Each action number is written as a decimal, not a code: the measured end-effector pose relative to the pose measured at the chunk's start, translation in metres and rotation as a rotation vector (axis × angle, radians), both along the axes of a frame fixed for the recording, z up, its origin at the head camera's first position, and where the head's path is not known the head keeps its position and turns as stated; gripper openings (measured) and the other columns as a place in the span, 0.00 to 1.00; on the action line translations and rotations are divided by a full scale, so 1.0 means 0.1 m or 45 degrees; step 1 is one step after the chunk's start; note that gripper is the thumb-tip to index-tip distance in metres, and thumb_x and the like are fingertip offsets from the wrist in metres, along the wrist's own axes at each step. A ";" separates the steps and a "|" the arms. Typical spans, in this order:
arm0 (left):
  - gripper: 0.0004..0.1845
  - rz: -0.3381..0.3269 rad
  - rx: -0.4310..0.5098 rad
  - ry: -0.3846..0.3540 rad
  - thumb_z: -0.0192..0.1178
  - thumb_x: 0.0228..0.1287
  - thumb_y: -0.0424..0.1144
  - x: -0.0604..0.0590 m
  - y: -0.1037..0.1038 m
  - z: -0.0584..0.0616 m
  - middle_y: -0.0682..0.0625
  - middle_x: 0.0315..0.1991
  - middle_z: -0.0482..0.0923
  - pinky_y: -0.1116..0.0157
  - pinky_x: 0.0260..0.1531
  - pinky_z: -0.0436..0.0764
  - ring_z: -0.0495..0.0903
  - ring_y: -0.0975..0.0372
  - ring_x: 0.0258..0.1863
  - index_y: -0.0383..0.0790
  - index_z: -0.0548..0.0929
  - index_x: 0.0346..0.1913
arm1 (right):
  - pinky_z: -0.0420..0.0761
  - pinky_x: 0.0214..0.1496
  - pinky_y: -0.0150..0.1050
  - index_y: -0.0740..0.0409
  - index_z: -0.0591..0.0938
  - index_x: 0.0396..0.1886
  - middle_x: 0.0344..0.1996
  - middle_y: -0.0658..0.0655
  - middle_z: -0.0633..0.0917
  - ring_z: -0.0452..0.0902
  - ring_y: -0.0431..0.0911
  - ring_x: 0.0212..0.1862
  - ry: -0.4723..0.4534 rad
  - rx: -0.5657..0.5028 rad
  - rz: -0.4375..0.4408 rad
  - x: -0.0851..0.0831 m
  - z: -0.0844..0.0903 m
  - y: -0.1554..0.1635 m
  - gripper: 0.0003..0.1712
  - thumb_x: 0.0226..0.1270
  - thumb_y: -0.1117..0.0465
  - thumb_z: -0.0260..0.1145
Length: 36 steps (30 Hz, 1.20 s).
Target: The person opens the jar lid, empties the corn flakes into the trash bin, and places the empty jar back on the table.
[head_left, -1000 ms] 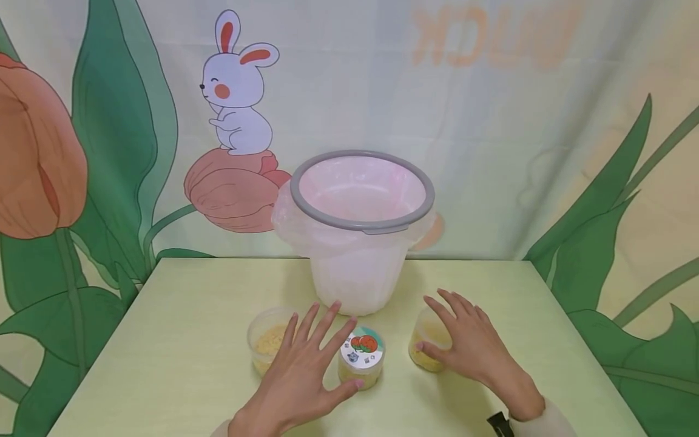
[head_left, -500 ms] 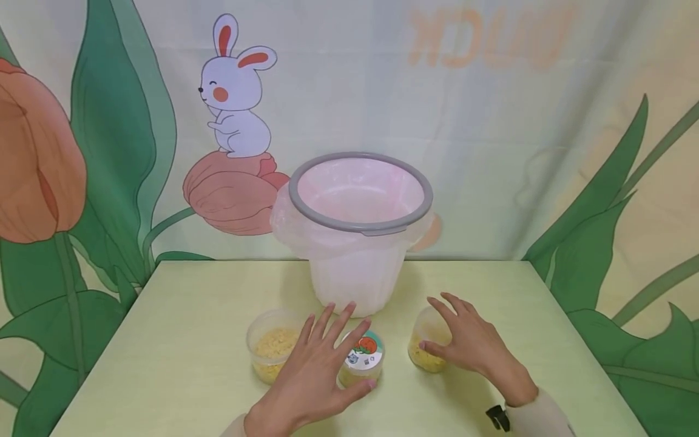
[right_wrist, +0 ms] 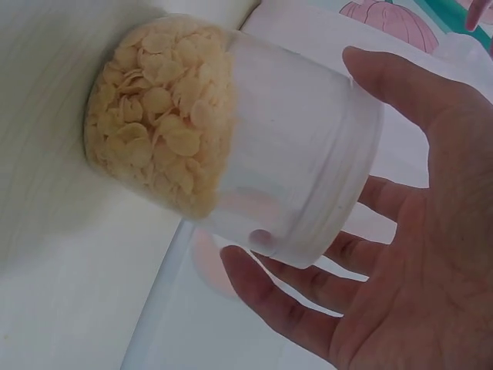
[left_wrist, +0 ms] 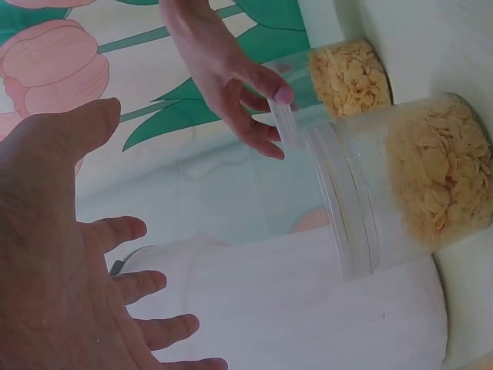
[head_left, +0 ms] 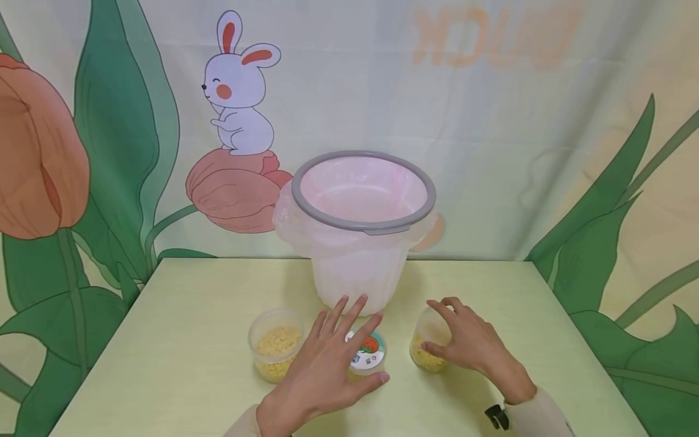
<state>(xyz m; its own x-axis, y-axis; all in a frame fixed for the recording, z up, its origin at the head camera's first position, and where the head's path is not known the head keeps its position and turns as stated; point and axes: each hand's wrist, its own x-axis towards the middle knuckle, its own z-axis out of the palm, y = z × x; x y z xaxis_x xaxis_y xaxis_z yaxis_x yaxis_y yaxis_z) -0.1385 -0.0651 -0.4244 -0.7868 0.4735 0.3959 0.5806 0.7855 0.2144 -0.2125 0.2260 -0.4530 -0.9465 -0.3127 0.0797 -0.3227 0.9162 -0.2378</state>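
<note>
My left hand hovers with spread fingers over a lidded clear jar with a tomato picture on its lid. The left wrist view shows pale yellow flakes in that jar, apart from my fingers. At the right, my right hand reaches around the top of an uncovered clear jar, partly filled with flakes. Up close, this jar stands on the table; my thumb is near the rim, and my loosely curved fingers lie along the other side. A wider uncovered tub of flakes stands at the left.
Behind the jars stands a white bin with a grey rim and a pale pink bag liner. A printed curtain hangs at the back edge of the pale green table.
My left hand has shifted right from beside the tub to over the lidded jar. The right hand's fingers have bent slightly more around the jar top. The containers stay in place.
</note>
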 end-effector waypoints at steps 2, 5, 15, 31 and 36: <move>0.43 0.001 0.013 0.010 0.54 0.59 0.71 0.00 0.01 0.00 0.53 0.80 0.48 0.44 0.71 0.61 0.51 0.50 0.78 0.60 0.59 0.76 | 0.81 0.33 0.52 0.46 0.73 0.68 0.61 0.55 0.75 0.77 0.55 0.54 0.013 -0.005 0.006 0.00 0.00 0.00 0.45 0.51 0.37 0.73; 0.43 0.005 0.037 0.039 0.55 0.59 0.70 0.00 0.01 0.01 0.54 0.79 0.49 0.46 0.71 0.64 0.53 0.50 0.78 0.59 0.61 0.75 | 0.81 0.36 0.52 0.49 0.75 0.66 0.60 0.56 0.76 0.77 0.55 0.53 0.028 -0.014 0.014 -0.01 0.00 -0.01 0.43 0.51 0.38 0.74; 0.42 0.009 0.075 0.036 0.57 0.59 0.68 -0.02 0.02 0.02 0.54 0.79 0.52 0.47 0.69 0.67 0.56 0.51 0.77 0.58 0.62 0.74 | 0.82 0.41 0.52 0.49 0.76 0.65 0.58 0.56 0.76 0.79 0.54 0.51 0.053 -0.026 0.007 0.03 0.05 -0.02 0.42 0.51 0.41 0.75; 0.43 0.014 0.077 0.050 0.56 0.59 0.70 -0.08 0.03 0.00 0.53 0.78 0.53 0.47 0.68 0.69 0.56 0.51 0.77 0.58 0.62 0.75 | 0.82 0.43 0.49 0.47 0.76 0.64 0.58 0.53 0.76 0.79 0.50 0.49 0.195 -0.063 0.063 0.27 0.43 -0.17 0.43 0.47 0.41 0.76; 0.45 0.008 0.085 0.105 0.61 0.55 0.69 -0.10 0.05 0.00 0.51 0.77 0.56 0.48 0.67 0.70 0.58 0.51 0.76 0.56 0.63 0.74 | 0.83 0.43 0.50 0.47 0.76 0.64 0.58 0.54 0.76 0.81 0.51 0.47 0.278 -0.088 0.076 0.34 0.55 -0.19 0.43 0.46 0.42 0.77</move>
